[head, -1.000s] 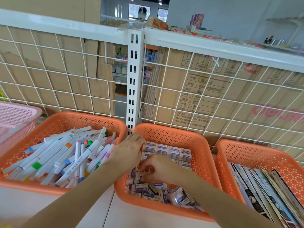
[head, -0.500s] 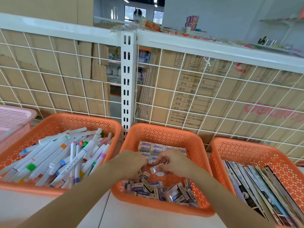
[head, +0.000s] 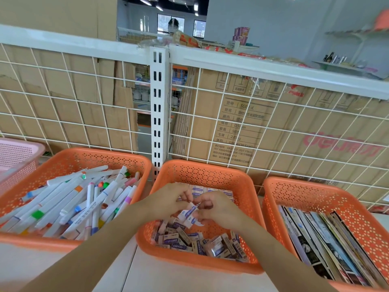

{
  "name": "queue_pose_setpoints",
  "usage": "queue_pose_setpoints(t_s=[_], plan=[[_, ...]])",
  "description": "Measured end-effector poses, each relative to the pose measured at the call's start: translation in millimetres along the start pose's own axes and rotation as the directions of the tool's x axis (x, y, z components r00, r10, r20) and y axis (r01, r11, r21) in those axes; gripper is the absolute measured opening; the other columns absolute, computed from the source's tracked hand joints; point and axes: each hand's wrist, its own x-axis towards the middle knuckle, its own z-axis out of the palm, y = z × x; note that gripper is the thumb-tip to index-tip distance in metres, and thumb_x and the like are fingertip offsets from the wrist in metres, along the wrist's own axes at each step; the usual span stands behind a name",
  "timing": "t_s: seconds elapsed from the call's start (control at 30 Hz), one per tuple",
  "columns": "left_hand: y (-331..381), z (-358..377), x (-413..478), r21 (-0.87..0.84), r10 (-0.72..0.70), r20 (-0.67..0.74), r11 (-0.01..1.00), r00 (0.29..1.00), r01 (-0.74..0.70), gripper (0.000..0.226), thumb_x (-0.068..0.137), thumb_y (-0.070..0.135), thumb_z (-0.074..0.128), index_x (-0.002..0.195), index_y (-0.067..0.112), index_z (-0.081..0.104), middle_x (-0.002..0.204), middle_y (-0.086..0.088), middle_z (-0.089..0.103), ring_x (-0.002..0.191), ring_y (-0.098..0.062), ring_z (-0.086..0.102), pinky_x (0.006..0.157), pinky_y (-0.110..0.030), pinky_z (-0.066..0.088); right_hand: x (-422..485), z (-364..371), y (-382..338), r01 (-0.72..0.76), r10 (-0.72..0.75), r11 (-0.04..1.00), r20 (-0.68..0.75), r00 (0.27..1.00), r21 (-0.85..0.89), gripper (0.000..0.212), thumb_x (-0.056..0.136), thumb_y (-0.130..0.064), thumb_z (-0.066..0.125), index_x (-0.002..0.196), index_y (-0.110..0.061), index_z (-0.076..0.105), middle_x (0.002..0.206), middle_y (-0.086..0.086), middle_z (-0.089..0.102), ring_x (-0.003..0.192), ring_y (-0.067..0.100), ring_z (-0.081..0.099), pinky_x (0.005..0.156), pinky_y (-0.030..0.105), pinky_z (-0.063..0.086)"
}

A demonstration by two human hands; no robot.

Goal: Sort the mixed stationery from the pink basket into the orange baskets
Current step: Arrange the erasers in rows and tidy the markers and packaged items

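The wrapped eraser (head: 188, 212) was held at centre frame, above the middle orange basket (head: 202, 167). Its long axis ran from lower left to upper right; it may have been two pieces pressed together, as the fingers hid part of it.

The middle orange basket held a neat row of erasers (head: 210, 190) along its far wall and loose erasers (head: 195, 239) heaped at its near end. The left orange basket (head: 101, 157) held markers (head: 84, 205) lying mostly diagonally. The right orange basket (head: 315, 187) held booklets (head: 328, 239) stood on edge. The pink basket (head: 19, 152) sat at the left edge of the frame.

Both forearms entered from the bottom of the frame and converged. The left hand (head: 170, 201) and right hand (head: 220, 209) each pinched the wrapped eraser with curled fingertips.
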Motion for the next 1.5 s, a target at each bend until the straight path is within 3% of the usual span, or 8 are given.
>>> queue_pose_setpoints(t_s=[0.23, 0.47, 0.57, 0.63, 0.73, 0.83, 0.97, 1.5], plan=[[4.8, 7.8, 0.0, -0.326, -0.092, -0.203, 0.945, 0.975, 0.021, 0.02, 0.081, 0.008, 0.07, 0.073, 0.014, 0.054, 0.062, 0.005, 0.057, 0.05, 0.004, 0.053, 0.052, -0.015, 0.045, -2.7, -3.3, 3.2, -0.038, 0.064, 0.964, -0.091, 0.994, 0.261, 0.009, 0.084, -0.008, 0.067, 0.093, -0.007, 0.067, 0.078, 0.004, 0.066, 0.062, 0.01, 0.065, 0.065, 0.021, 0.056], [10.2, 10.5, -4.3, -0.561, -0.165, -0.146, 0.826, 0.975, 0.055, 0.017, 0.082, -0.002, 0.067, 0.095, 0.005, 0.059, 0.097, -0.014, 0.066, 0.071, -0.01, 0.067, 0.066, -0.026, 0.058, -7.2, -3.9, -1.8, -0.032, 0.146, 0.852, -0.178, 0.973, 0.522, 0.016, 0.085, -0.009, 0.067, 0.098, -0.001, 0.066, 0.092, 0.016, 0.069, 0.077, 0.018, 0.068, 0.065, 0.022, 0.056], [7.8, 8.0, -3.6, -0.582, -0.197, -0.131, 0.809, 0.972, 0.085, 0.017, 0.08, -0.003, 0.068, 0.091, 0.008, 0.061, 0.097, -0.015, 0.067, 0.075, -0.015, 0.068, 0.068, -0.03, 0.059, -9.6, -6.7, -0.6, 0.126, -0.11, 0.991, -0.255, 0.961, 0.047, 0.032, 0.08, -0.015, 0.073, 0.11, -0.017, 0.061, 0.101, 0.001, 0.065, 0.08, 0.009, 0.066, 0.068, 0.02, 0.054], [6.7, 5.9, -2.8, -0.566, -0.196, -0.097, 0.817, 0.976, 0.108, 0.017, 0.08, -0.002, 0.069, 0.09, 0.009, 0.061, 0.097, -0.017, 0.068, 0.075, -0.015, 0.068, 0.067, -0.028, 0.058, -10.0, -11.6, -0.5, 0.214, -0.32, 0.87, -0.179, 0.93, -0.445, 0.043, 0.077, -0.024, 0.076, 0.116, -0.023, 0.059, 0.105, -0.012, 0.057, 0.089, 0.004, 0.058, 0.078, 0.02, 0.047], [4.8, 5.3, -0.7, -0.521, -0.162, -0.092, 0.849, 0.983, 0.091, 0.016, 0.082, 0.002, 0.068, 0.093, 0.011, 0.061, 0.099, -0.014, 0.067, 0.078, -0.014, 0.066, 0.065, -0.024, 0.055, -9.8, -14.7, -5.9, 0.227, -0.409, 0.636, -0.073, 0.91, -0.738, 0.044, 0.08, -0.037, 0.069, 0.119, -0.022, 0.056, 0.108, -0.013, 0.052, 0.095, 0.006, 0.054, 0.076, 0.021, 0.039], [-3.7, 2.5, -0.8, -0.103, -0.067, -0.23, 0.994, 0.971, 0.044, 0.014, 0.088, 0.015, 0.062, 0.101, 0.02, 0.059, 0.099, 0.008, 0.062, 0.08, -0.001, 0.057, 0.073, -0.02, 0.047, -2.1, -17.5, -6.7, 0.126, -0.318, 0.59, -0.087, 0.944, -0.798, 0.044, 0.08, -0.043, 0.066, 0.116, -0.019, 0.057, 0.11, -0.006, 0.055, 0.098, 0.013, 0.055, 0.08, 0.026, 0.042], [-13.7, 1.6, -4.2, 0.408, 0.049, -0.217, 0.912, 0.975, 0.045, 0.024, 0.093, 0.017, 0.05, 0.117, 0.02, 0.053, 0.114, 0.007, 0.055, 0.101, -0.01, 0.054, 0.088, -0.026, 0.045, 15.8, -20.2, -2.7, 0.009, -0.165, 0.508, -0.087, 0.983, -0.861, 0.039, 0.079, -0.043, 0.066, 0.106, -0.015, 0.06, 0.106, 0.001, 0.057, 0.097, 0.02, 0.055, 0.074, 0.03, 0.039], [-14.6, 4.5, -3.9, 0.47, 0.091, -0.21, 0.882, 0.973, 0.019, 0.027, 0.092, 0.015, 0.046, 0.116, 0.022, 0.056, 0.115, 0.006, 0.056, 0.107, -0.014, 0.053, 0.091, -0.029, 0.043, 41.5, 4.2, 7.2, 0.123, -0.167, 0.288, 0.077, 0.983, -0.95, 0.035, 0.089, -0.03, 0.06, 0.114, -0.005, 0.057, 0.112, 0.013, 0.056, 0.103, 0.031, 0.058, 0.084, 0.04, 0.046]])
